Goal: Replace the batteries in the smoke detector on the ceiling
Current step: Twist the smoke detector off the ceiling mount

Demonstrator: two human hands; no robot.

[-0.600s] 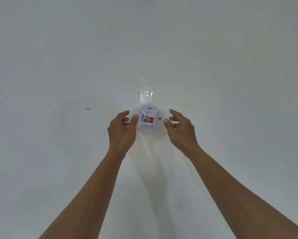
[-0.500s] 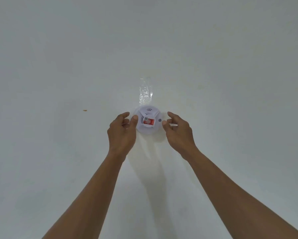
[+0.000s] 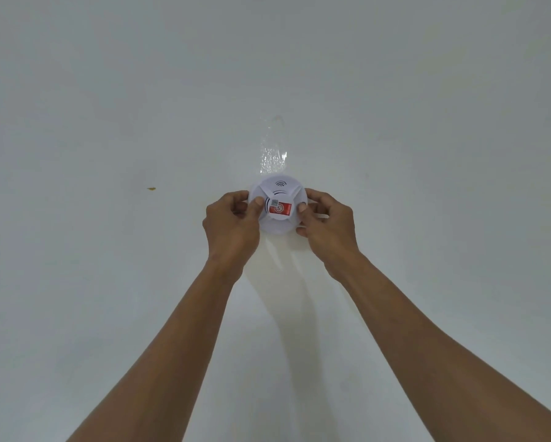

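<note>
Moved: both hands closed in from beside the smoke detector (image 3: 278, 208)
Left hand (image 3: 231, 226): grips its left edge
Right hand (image 3: 326, 223): grips its right edge
Label: red sticker (image 3: 280, 209), writing unreadable

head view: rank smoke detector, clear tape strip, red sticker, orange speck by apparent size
1. smoke detector, partly covered by both hands
2. clear tape strip on the ceiling
3. red sticker on the detector
4. orange speck
The detector sits nearer the camera than the tape.
</note>
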